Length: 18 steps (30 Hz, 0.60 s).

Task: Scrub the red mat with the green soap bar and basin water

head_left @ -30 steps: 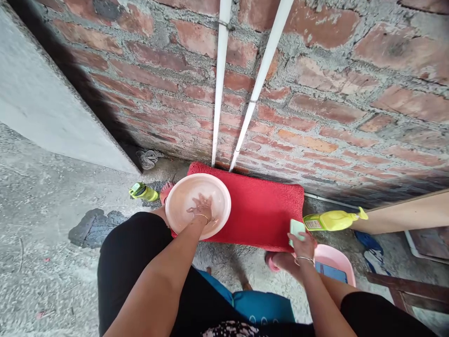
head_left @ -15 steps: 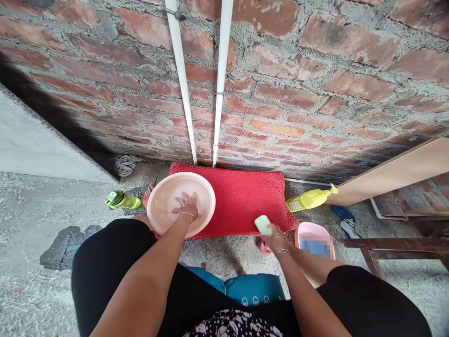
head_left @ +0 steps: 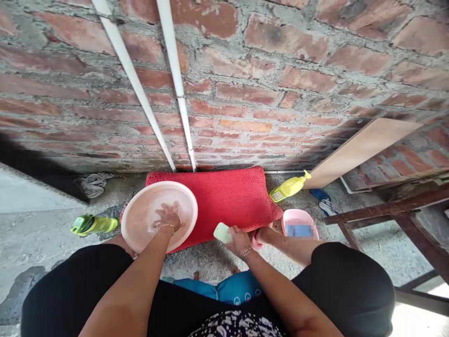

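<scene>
My left hand [head_left: 167, 219] is down inside a pale pink basin [head_left: 132, 199] that holds what looks like clear water. Its fingers are spread and seem to be under the surface. The basin sits on the left end of a red textured cloth [head_left: 228, 196]. In my right hand [head_left: 240, 241] is a pale green, flat block with rounded corners [head_left: 222, 232]; whether it is soap, a brush back or something else I cannot tell. That hand is just over the cloth's front edge, to the right of the basin.
A green bottle [head_left: 94, 224] is left of the basin. Right of the cloth are a yellow pump bottle [head_left: 289, 188] and a small pink tub [head_left: 300, 215]. Behind rises a brick wall [head_left: 245, 114] with two white pipes [head_left: 177, 77]. A wooden frame [head_left: 372, 208] stands at right.
The right hand has moved left along the cloth's front edge with the pale green block, closer to the basin. The left hand remains in the basin. The whole view has turned slightly right.
</scene>
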Motion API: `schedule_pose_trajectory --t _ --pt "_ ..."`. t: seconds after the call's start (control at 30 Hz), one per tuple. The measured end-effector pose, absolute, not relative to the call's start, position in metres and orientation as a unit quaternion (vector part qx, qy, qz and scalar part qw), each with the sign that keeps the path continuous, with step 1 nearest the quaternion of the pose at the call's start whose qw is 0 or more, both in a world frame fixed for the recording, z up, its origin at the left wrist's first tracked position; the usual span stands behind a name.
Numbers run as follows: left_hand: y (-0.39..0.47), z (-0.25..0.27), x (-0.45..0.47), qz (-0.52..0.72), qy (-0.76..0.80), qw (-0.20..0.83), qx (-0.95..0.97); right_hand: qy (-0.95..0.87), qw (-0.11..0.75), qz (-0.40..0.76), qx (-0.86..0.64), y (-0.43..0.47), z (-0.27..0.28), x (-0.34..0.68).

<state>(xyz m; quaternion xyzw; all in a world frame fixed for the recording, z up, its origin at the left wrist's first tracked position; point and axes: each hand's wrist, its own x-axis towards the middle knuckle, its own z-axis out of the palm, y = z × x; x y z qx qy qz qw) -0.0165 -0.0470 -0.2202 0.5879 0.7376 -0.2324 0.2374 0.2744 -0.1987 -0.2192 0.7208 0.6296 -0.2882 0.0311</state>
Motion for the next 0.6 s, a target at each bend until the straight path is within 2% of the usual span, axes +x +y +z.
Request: schedule_pose_trajectory --t 0.13,0.33,0.5,0.6 --pt "-0.047 -0.222 -0.018 -0.228 0.733 0.238 0.595 0.630 0.068 -0.274 0.724 -0.202 -0.211 0.297" --pt "-0.047 -0.225 -0.019 -0.228 0.728 0.223 0.607 0.482 0.107 -0.220 0.841 -0.211 -0.197 0.377" --pt "-0.048 -0.221 -0.020 -0.214 0.719 0.239 0.616 0.280 0.018 -0.240 0.929 -0.213 -0.190 0.407" --pt "-0.049 -0.221 -0.021 -0.199 0.721 0.235 0.620 0.266 -0.019 -0.253 0.930 -0.207 -0.188 0.406"
